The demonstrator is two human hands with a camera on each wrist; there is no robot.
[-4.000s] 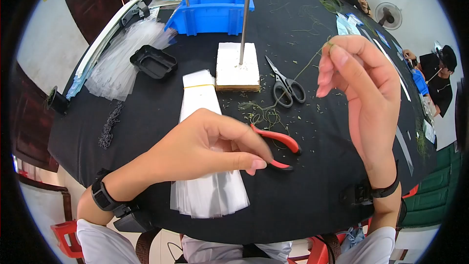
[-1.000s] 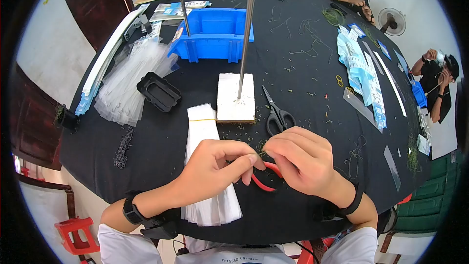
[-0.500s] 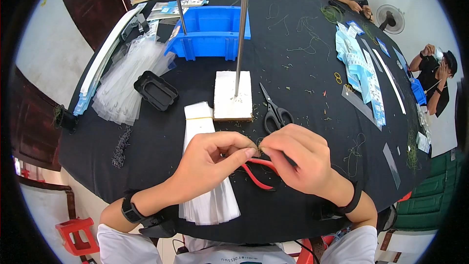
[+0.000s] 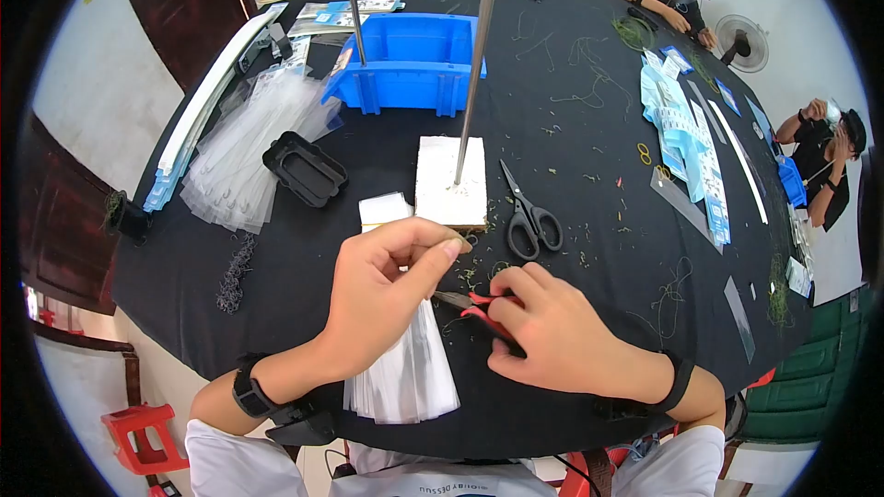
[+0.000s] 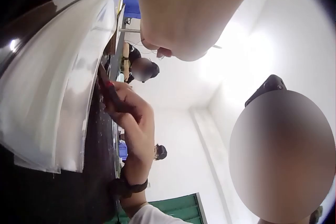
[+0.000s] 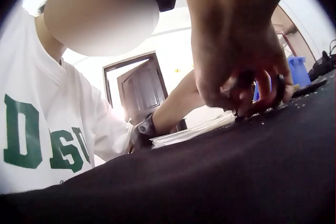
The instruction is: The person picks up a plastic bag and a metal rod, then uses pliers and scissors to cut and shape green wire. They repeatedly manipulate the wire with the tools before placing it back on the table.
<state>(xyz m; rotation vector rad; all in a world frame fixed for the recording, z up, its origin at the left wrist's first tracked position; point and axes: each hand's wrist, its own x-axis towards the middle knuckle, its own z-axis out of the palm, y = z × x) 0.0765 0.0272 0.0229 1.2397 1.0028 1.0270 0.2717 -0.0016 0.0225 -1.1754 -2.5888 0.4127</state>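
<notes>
In the head view my left hand (image 4: 378, 290) pinches something small and thread-like between thumb and forefinger, above the banded stack of clear sleeves (image 4: 405, 387). My right hand (image 4: 566, 340) has its fingers curled round the red-handled pliers (image 4: 479, 302), low over the black cloth. The pliers' metal tips point left, just below my left fingertips. The left wrist view shows my right hand (image 5: 137, 121) on the pliers beside the sleeves (image 5: 52, 77). From the right wrist my right hand (image 6: 241, 66) is seen close to the cloth, the pliers mostly hidden.
Black scissors (image 4: 530, 223) lie right of a white block (image 4: 449, 207) that carries a metal rod. Behind stand a blue bin (image 4: 405, 83) and, at left, a black tray (image 4: 306, 170) and loose clear sleeves (image 4: 244, 166). Green thread scraps (image 4: 470, 276) dot the cloth. Two people sit beyond.
The hands, which met at the fingertips, have parted. My right hand has moved down and taken hold of the pliers; my left hand has risen slightly, still pinching.
</notes>
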